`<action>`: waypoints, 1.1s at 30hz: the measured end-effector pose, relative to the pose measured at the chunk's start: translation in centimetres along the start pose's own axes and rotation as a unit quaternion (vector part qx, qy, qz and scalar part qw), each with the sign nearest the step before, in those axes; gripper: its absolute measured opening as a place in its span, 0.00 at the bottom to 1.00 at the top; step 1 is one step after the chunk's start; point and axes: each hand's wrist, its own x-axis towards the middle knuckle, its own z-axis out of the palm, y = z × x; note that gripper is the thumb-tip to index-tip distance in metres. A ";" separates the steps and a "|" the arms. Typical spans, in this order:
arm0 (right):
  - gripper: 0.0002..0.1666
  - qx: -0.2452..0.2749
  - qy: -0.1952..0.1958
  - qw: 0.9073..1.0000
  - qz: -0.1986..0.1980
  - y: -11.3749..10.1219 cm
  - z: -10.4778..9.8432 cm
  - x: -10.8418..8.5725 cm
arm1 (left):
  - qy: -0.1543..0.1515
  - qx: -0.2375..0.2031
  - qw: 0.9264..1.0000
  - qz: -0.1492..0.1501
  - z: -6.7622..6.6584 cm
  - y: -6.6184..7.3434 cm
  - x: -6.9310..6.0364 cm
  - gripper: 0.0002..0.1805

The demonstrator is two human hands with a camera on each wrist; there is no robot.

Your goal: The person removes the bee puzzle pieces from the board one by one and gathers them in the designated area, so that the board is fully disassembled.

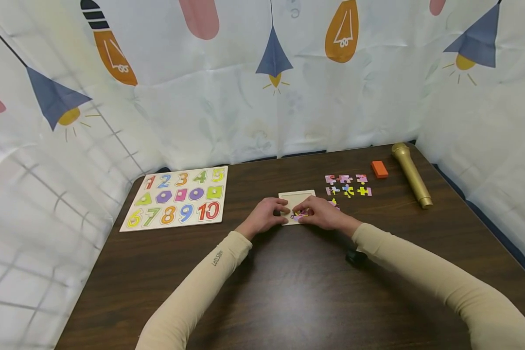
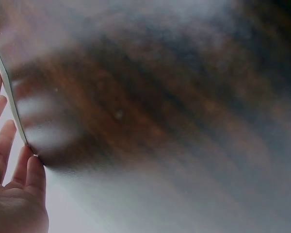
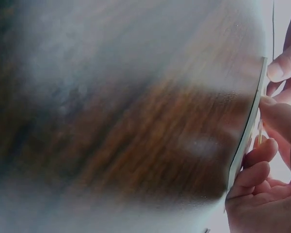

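Note:
A small pale wooden puzzle tray [image 1: 294,198] lies between the hands, a few pink and purple jigsaw pieces [image 1: 298,215] in its lower part. My left hand [image 1: 266,215] rests its fingertips along the tray's left edge, fingers loosely extended, also seen in the left wrist view. Over the tray's right part, my right hand [image 1: 321,214] pinches a jigsaw piece [image 3: 260,131] between thumb and curled fingers; the hand hides most of that piece. Right of the tray, loose jigsaw pieces [image 1: 345,179] lie in rough rows, one partly behind the right hand.
A number-and-shape peg board [image 1: 188,195] lies at the left. An orange block [image 1: 379,169] and a gold microphone [image 1: 412,176] lie at the back right. Dark wooden table [image 1: 284,291] stretches toward the person, with a patterned curtain [image 1: 245,112] behind it.

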 end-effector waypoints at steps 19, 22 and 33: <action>0.20 -0.008 -0.006 1.000 0.006 -0.1 -0.1 0.0 | 0.008 -0.009 1.000 -0.026 0.3 -0.2 -0.1 0.16; 0.20 -0.010 -0.009 1.000 0.009 -0.1 -0.1 0.0 | 0.007 -0.009 0.999 -0.030 0.3 -0.2 -0.1 0.17; 0.19 0.002 -0.008 1.000 0.009 0.2 -0.1 0.0 | 0.001 0.004 0.999 -0.040 0.3 -0.1 0.0 0.23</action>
